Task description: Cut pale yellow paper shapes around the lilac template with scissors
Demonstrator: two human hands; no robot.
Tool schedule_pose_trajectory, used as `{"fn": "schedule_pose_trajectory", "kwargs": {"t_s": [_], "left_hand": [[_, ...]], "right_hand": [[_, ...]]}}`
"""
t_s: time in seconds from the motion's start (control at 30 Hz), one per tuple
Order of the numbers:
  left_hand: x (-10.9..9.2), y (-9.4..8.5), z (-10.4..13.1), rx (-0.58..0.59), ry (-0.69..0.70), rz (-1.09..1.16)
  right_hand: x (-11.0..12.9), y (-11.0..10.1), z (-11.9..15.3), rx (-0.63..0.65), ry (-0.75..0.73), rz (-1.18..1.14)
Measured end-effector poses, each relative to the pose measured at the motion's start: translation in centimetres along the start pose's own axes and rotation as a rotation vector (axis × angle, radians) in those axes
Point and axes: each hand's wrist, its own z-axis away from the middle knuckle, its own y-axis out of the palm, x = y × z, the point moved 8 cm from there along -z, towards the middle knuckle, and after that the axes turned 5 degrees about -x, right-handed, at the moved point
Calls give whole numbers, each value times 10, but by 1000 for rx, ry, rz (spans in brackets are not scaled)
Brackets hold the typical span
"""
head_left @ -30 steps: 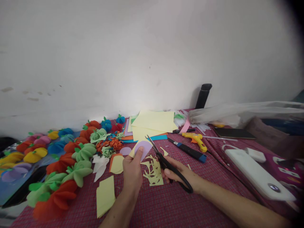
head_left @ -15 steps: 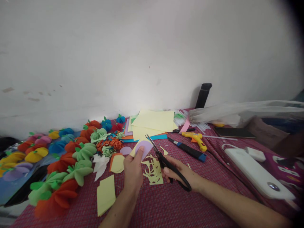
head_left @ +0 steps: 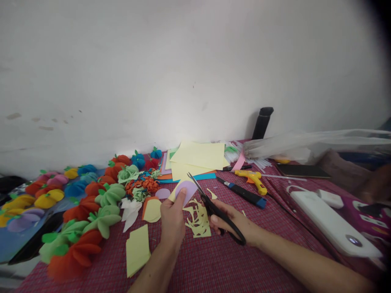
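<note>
My left hand point(head_left: 173, 215) pinches a lilac paper circle point(head_left: 188, 189) together with pale yellow paper point(head_left: 174, 191) behind it, thumb on top. Black-handled scissors point(head_left: 214, 208) are in my right hand point(head_left: 233, 221), its fingers through the handle loops. The blades, slightly apart, point up and left beside the paper's right edge. Below them lie curled yellow paper offcuts point(head_left: 198, 219). Left of my left hand are rounded yellow cut-outs point(head_left: 152, 211) on orange paper and a stack of yellow paper pieces point(head_left: 137, 250). Another lilac circle point(head_left: 163, 193) lies behind them.
Colourful paper pumpkins point(head_left: 88, 207) crowd the left side. Yellow sheets point(head_left: 198, 156) lie by the wall. To the right are a utility knife point(head_left: 246, 194), a yellow glue gun point(head_left: 252, 179), a white power bank point(head_left: 324, 219), a phone point(head_left: 304, 171) and a purple power strip point(head_left: 366, 215).
Almost nothing differs. The view has shifted very slightly; both hands keep the same hold on the paper and scissors.
</note>
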Motion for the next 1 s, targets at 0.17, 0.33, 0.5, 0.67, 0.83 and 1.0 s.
{"fn": "schedule_pose_trajectory", "kwargs": {"t_s": [0.17, 0.33, 0.5, 0.67, 0.83, 1.0], "left_hand": [[0, 1, 0, 10, -4, 14], [-5, 1, 1, -8, 31, 9], [-6, 2, 1, 2, 26, 34], [-8, 1, 3, -20, 16, -2], [-9, 2, 3, -13, 6, -8], [-8, 1, 2, -1, 1, 4]], "right_hand": [[3, 0, 0, -8, -15, 33], [3, -2, 0, -21, -26, 66], [4, -3, 0, -11, -36, 113], [4, -5, 1, -24, -16, 173], [7, -6, 2, -14, -17, 209], [12, -7, 3, -8, -29, 250]]}}
